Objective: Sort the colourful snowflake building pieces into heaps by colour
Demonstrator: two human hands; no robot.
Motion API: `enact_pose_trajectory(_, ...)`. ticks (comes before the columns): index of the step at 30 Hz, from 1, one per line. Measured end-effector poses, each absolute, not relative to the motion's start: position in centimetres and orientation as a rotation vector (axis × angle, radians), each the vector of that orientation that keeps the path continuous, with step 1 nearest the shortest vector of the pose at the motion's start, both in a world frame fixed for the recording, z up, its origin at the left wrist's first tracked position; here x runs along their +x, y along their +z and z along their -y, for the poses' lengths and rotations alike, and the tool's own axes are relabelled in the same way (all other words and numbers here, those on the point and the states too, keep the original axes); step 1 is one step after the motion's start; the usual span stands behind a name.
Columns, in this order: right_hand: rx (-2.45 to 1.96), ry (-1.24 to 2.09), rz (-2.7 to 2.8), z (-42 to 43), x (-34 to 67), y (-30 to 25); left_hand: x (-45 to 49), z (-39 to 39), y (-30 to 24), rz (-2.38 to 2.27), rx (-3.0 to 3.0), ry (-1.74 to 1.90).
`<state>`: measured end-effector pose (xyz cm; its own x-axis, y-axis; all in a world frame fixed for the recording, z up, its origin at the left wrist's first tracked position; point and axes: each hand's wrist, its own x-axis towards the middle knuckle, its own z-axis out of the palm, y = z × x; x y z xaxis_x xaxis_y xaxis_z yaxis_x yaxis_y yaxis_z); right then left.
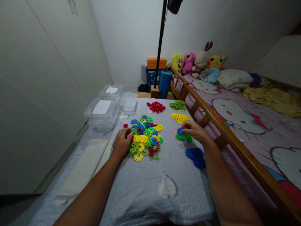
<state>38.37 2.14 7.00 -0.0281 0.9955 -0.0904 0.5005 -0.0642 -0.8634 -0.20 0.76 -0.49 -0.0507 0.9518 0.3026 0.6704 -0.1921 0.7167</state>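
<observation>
A mixed pile of plastic snowflake pieces in several colours lies on the grey blanket. My left hand rests on the pile's left edge, fingers curled over pieces. My right hand hovers over a small dark green pile, fingers pinched together near a blue piece. Sorted piles lie around: red, light green, yellow and blue.
Clear plastic containers stand at the left. A folded white cloth lies near my left arm. A wooden bed rail runs along the right, with plush toys beyond. A black pole rises at the back.
</observation>
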Motion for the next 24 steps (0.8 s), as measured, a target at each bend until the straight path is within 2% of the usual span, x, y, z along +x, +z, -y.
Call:
enact_pose_trajectory(7, -1.739, 1.027, 1.568, 3.9, 42.9, 6.3, -0.1, -0.7, -0.4, -1.741, 1.882, 1.087)
enact_pose_trajectory(15, -1.780, 1.078, 1.570, 7.5, 43.5, 5.4, -0.2, -0.8, -0.5, -1.748, 1.881, 1.087)
enact_pose_trajectory(24, -1.860, 0.540, 1.679, 7.4, 41.4, 5.4, -0.5, -0.9, -1.0, -1.752, 1.891, 1.085)
